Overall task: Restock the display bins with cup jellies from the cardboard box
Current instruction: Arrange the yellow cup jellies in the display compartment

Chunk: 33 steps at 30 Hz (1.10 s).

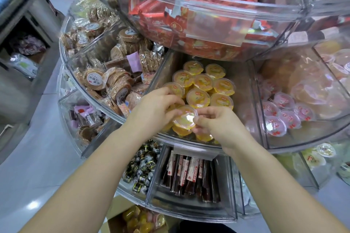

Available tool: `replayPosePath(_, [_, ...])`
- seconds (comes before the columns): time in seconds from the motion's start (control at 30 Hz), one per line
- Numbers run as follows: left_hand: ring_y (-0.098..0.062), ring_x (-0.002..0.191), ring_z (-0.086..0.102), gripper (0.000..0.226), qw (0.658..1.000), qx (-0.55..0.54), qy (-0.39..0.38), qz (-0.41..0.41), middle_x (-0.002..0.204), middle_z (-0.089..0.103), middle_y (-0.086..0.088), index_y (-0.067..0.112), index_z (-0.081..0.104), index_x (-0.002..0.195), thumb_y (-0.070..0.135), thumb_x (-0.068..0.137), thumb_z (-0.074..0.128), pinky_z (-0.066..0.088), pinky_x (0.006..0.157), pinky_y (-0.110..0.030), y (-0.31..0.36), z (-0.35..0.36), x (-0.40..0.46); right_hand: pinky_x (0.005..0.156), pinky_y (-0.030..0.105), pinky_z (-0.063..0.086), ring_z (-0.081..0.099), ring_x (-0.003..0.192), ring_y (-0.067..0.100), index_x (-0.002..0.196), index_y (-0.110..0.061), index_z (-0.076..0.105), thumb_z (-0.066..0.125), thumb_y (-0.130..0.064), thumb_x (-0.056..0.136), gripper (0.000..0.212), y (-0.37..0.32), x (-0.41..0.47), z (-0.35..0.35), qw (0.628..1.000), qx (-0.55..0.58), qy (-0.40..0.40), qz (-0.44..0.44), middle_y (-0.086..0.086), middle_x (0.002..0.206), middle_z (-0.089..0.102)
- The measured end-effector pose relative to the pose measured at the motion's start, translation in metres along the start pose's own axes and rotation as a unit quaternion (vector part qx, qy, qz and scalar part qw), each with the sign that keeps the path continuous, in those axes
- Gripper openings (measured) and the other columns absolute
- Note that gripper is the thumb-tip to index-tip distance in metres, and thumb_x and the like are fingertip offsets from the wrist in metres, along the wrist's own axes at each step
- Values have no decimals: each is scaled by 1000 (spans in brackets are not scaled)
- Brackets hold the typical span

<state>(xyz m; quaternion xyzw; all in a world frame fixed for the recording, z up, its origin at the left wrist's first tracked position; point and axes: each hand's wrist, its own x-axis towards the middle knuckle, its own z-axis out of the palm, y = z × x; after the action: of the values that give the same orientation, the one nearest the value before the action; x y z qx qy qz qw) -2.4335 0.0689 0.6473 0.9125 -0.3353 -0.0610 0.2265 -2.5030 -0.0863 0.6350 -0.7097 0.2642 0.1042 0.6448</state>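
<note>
Apparently both hands, left hand [154,107], right hand [217,122], pinching orange cup jelly [184,119]

Bright, even overhead light filled the scene. Glare glinted off the clear bins [217,15] and one cup lid [186,119]. Wide-angle distortion bent the edges, and the far corners were blurred.

Cardboard box [113,221] cut off below

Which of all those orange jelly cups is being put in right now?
Find the clear middle-tier bin beneath the red-wrapper bin, filled with orange cup jellies. At its front edge, the left hand and right hand meet on one cup jelly. It alone is held, raised above the rest.
</note>
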Motion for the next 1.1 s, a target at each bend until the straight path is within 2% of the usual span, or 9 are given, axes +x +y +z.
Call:
replayPosePath(0.1, [-19,109,54,32,999,24,-23,30,114,61,-1,21,65,116,26,84,65,42,95,-34,-2,-1,-3,57,14,55,65,54,8,106,1,64,59,-2,88,19,0,0,1,999,30,17,7,14,85,63])
replayPosePath(0.27, [-17,121,45,54,994,64,-80,48,129,52,4,25,55,128,27,77,72,37,102,-32,-11,-5,-4,63,18,58,67,53,5,89,-4,68,63,-3,85,6,0,0,2,997,60,46,15,6,78,70])
replayPosePath(0.33, [-19,119,44,57,989,107,-76,72,130,50,2,24,52,130,17,77,72,41,98,-38,-16,-5,-6,64,19,58,67,54,7,85,-6,67,64,-2,85,5,-1,0,2,996,70,44,23,8,81,70])
replayPosePath(0.47, [-25,105,52,45,985,147,-30,90,113,58,-5,14,58,116,8,74,71,49,81,-44,-20,-4,-10,58,18,58,69,56,11,84,-4,66,65,1,82,6,-3,-3,4,996,74,37,29,12,81,69])
replayPosePath(0.63, [-26,100,56,42,984,129,-8,118,109,62,-5,14,62,111,13,72,76,50,79,-40,-24,-1,-8,57,21,58,68,55,17,75,-6,66,65,2,80,10,-4,-3,5,996,77,41,27,10,65,65])
replayPosePath(0.83, [-21,109,50,40,986,107,-24,127,120,57,0,19,64,116,33,79,70,47,89,-42,-24,0,-7,54,23,58,68,54,18,82,-5,64,63,-11,87,7,-5,-7,2,998,55,9,21,8,58,66])
replayPosePath(0.97, [-15,119,43,48,994,74,-21,81,126,53,3,22,58,124,39,80,67,41,98,-37,-20,1,-12,61,31,57,67,63,18,90,-18,57,61,-22,87,6,-6,-20,-7,990,-117,59,-61,3,65,67])
replayPosePath(1.03, [-13,118,46,44,997,1,29,65,123,55,5,23,59,122,33,80,68,38,100,-30,-17,-4,-23,61,28,49,65,68,17,88,-29,55,61,-25,86,7,-8,-29,-13,966,-194,93,-142,-2,63,64])
replayPosePath(1.1, [-7,111,50,34,990,-73,117,42,115,59,12,25,62,115,26,82,68,39,97,-24,-17,-11,-43,57,22,44,63,66,13,87,-33,56,61,-26,86,8,-14,-42,-8,962,-174,79,-197,-3,63,61])
